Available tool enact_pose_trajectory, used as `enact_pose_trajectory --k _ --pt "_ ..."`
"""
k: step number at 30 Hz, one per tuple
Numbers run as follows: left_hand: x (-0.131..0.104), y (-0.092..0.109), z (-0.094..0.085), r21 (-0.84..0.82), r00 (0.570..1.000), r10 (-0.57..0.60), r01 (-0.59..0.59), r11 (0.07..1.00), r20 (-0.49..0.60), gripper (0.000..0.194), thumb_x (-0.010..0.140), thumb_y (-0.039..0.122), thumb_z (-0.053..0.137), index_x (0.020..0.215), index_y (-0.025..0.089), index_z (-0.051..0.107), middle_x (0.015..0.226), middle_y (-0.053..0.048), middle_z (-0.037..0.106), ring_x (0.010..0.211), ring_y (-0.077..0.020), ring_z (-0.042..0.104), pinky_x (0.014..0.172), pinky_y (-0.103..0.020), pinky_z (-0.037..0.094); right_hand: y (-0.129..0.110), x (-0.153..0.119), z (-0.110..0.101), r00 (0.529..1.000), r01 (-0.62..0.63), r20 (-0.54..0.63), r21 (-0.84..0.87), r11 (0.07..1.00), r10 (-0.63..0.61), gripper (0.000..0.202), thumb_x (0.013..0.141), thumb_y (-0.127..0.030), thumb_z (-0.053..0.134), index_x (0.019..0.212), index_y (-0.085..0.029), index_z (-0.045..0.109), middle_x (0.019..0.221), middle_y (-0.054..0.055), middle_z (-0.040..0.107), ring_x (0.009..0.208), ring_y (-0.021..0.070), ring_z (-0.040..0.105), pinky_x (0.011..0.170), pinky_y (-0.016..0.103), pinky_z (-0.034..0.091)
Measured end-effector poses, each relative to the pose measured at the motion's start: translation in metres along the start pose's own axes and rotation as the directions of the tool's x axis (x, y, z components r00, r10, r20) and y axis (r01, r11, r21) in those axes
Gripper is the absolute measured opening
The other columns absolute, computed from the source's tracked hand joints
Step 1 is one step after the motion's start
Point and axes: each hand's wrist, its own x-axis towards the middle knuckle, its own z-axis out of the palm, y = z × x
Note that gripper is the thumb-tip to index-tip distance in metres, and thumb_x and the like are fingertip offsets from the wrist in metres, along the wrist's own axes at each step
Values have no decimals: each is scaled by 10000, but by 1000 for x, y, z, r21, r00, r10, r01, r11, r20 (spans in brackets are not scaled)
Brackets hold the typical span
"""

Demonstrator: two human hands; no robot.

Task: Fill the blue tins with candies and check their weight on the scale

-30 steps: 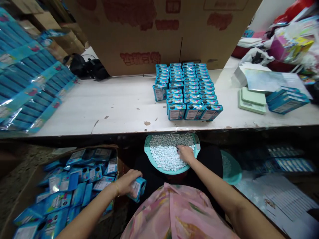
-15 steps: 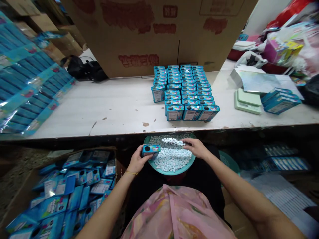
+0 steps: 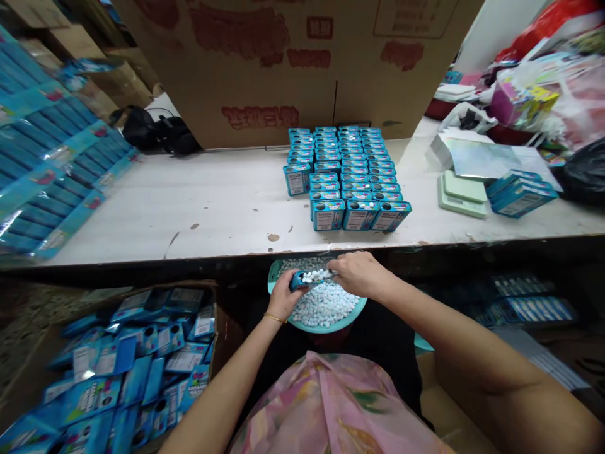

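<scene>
My left hand (image 3: 283, 295) is closed around a small blue box (image 3: 297, 281), which is held tilted over a green basin (image 3: 362, 309). The basin holds many small white pellets (image 3: 326, 306) that look like candies. My right hand (image 3: 357, 272) is closed on a narrow scoop (image 3: 333, 272), mostly hidden by the fingers and its load. A row of white pellets lies along the scoop and over the blue box's top. I cannot tell how many pellets are inside the box.
Rows of blue boxes (image 3: 352, 170) stand on the white table (image 3: 227, 208), before a large cardboard box (image 3: 302, 82). A pale green scale (image 3: 463, 192) and more blue boxes (image 3: 522, 192) sit to the right. A carton (image 3: 215, 315) of loose blue boxes is at lower left.
My right hand has brought the loaded scoop left and down to the blue box. My left hand has moved right with the box and tilted it towards the scoop.
</scene>
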Motion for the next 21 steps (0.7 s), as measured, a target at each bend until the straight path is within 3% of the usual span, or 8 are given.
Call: enact_pose_trajectory --k 15,18,21 --pt "1 1 0 -37 1000 -11 10 999 -12 370 574 289 642 910 183 529 904 -26 567 858 -173 519 798 -305 389 -13 -3 -11 1000 10 -23 -79 997 -12 226 786 -190 364 857 -176 578 828 93 618 740 195 577 621 282 384" --pt "-1 -5 -6 -117 995 -91 86 989 -42 422 553 311 662 927 182 519 854 -10 573 822 -172 532 777 -303 403 -2 -8 -12 999 -4 -45 -68 998 1 232 801 -207 361 898 -174 570 861 96 613 763 184 575 634 266 378" --pt "-6 -18 -15 -259 981 -177 151 954 -81 457 552 342 669 946 181 505 849 -9 579 814 -172 546 779 -310 416 24 -18 9 995 -88 -46 -46 995 86 243 813 -245 380 995 -213 539 922 71 607 810 177 570 647 254 377"
